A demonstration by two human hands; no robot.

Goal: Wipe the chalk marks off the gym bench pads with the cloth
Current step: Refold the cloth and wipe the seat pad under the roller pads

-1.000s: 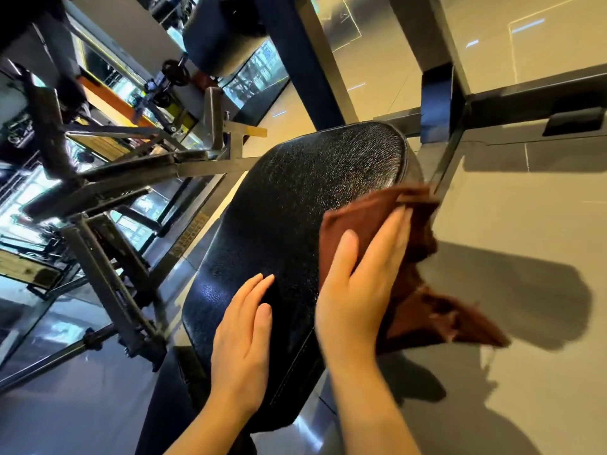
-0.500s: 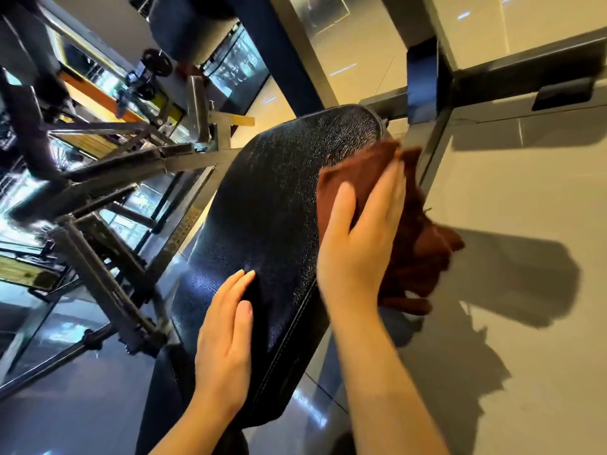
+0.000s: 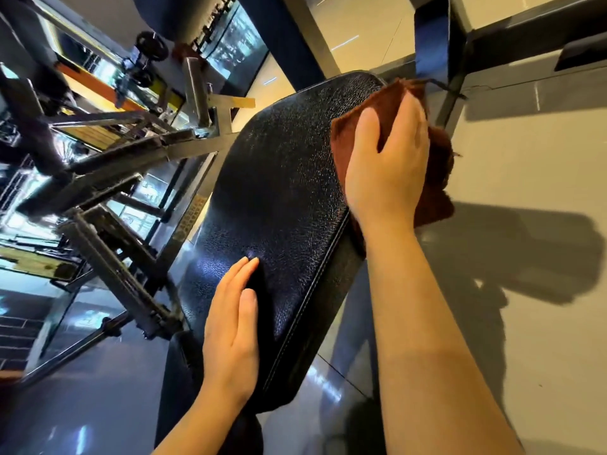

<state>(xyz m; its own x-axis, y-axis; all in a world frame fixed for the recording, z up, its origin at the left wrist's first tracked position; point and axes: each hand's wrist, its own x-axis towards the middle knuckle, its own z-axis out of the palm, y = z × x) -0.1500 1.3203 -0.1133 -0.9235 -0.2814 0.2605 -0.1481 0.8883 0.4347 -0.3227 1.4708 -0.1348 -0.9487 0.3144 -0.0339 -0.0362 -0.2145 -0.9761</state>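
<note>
Fingers [image 3: 387, 126] of the right hand [image 3: 389, 172] spread flat, pressing the brown cloth [image 3: 437, 165] onto the far right edge of the bench pad [image 3: 282, 192]. Left hand [image 3: 231, 330] open too, palm down, bracing the near end. Unwiped run of pad lying leftward and back from the cloth, along its long axis; probably next. No chalk discernible.
</note>
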